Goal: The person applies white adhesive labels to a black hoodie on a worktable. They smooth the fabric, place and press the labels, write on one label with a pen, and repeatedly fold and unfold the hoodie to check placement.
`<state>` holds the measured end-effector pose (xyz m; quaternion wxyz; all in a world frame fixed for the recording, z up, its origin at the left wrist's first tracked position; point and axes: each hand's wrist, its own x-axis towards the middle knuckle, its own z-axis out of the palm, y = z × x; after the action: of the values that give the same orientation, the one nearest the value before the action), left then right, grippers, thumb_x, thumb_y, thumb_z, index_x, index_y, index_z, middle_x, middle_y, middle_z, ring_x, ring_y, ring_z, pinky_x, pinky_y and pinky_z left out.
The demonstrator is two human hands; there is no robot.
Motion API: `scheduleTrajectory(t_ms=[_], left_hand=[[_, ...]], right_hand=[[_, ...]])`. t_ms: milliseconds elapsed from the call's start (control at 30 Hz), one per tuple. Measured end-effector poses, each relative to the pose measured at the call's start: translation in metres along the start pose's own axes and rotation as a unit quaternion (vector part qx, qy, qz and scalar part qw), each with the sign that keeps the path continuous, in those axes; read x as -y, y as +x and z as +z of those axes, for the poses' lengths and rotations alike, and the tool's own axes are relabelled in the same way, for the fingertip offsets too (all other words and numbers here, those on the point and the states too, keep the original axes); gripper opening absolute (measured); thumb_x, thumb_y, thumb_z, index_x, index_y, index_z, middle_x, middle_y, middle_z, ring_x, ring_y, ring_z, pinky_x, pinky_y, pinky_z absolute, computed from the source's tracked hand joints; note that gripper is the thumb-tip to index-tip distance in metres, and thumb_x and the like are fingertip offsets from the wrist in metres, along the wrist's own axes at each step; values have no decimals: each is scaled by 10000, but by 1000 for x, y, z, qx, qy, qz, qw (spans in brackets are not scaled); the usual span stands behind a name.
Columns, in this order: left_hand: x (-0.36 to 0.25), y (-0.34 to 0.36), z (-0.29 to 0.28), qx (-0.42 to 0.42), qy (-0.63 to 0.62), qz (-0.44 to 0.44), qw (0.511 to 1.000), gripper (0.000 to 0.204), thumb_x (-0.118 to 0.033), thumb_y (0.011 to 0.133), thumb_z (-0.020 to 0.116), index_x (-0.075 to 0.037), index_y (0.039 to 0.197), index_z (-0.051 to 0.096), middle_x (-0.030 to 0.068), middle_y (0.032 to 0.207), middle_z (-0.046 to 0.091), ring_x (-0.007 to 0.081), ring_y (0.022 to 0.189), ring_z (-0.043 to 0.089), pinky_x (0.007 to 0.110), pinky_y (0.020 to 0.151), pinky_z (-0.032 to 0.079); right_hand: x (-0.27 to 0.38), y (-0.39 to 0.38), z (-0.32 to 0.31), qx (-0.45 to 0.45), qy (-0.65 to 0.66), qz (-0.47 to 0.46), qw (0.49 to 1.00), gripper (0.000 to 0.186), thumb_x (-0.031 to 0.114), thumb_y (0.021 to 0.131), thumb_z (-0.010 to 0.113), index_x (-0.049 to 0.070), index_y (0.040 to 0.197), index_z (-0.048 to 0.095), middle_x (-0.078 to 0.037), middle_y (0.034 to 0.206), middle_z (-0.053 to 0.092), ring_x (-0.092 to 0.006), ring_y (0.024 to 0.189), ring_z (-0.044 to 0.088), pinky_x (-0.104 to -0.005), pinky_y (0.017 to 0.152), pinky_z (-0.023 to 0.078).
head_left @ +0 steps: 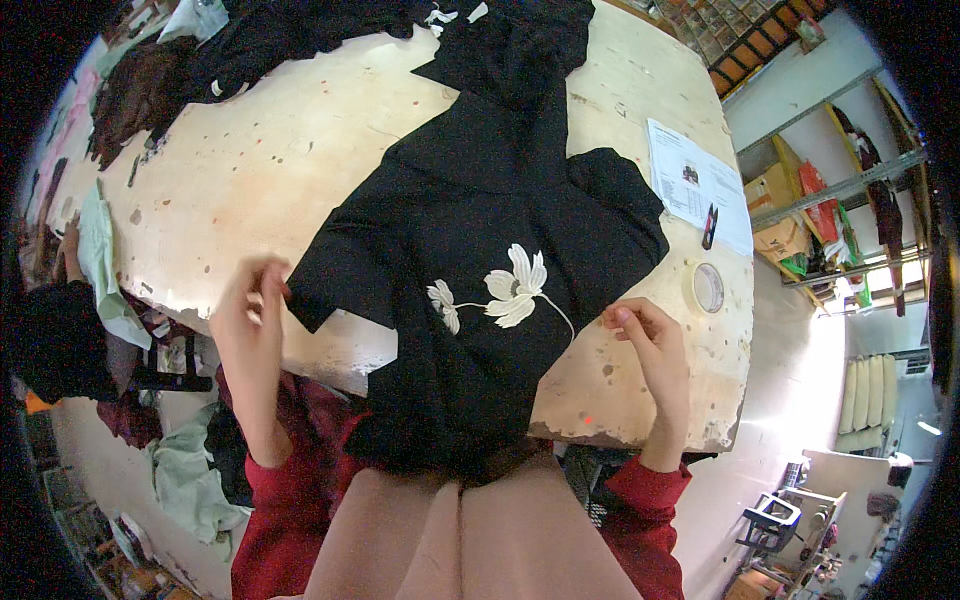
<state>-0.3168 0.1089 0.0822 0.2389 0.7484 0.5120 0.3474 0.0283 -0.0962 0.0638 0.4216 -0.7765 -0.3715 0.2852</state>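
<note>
The left fingers (270, 272) are blurred at a corner of the black garment (470, 215), the right fingers (628, 317) bent beside its opposite edge; whether cloth is gripped by either cannot be told. Spread across the middle of the desk (250, 170) and over its near edge, the garment seems best smoothed evenly, its white flowers (515, 288) left unpuckered. Paper (680, 165), a small dark tool (711, 227) and a tape roll (706, 288) are ranged along the right edge; the far edge is crowded by dark cloth (270, 45).
</note>
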Motion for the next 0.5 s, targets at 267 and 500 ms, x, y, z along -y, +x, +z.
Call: scheduleTrajectory(t_ms=[267, 500], left_hand=[[-7, -45, 76, 99, 137, 91, 981, 426, -317, 846, 720, -8, 570, 623, 184, 573, 591, 325, 491, 582, 381, 491, 444], [7, -12, 30, -103, -465, -191, 859, 417, -301, 957, 598, 19, 1223, 571, 81, 1154, 622, 165, 989, 611, 282, 829, 496]], right_hand=[[10, 25, 25, -84, -311, 91, 942, 368, 345, 961, 581, -8, 864, 617, -57, 702, 621, -154, 668, 598, -292, 617, 465], [5, 40, -10, -245, 177, -78, 950, 260, 263, 970, 582, 26, 922, 486, -55, 963, 542, -121, 840, 476, -283, 749, 418]])
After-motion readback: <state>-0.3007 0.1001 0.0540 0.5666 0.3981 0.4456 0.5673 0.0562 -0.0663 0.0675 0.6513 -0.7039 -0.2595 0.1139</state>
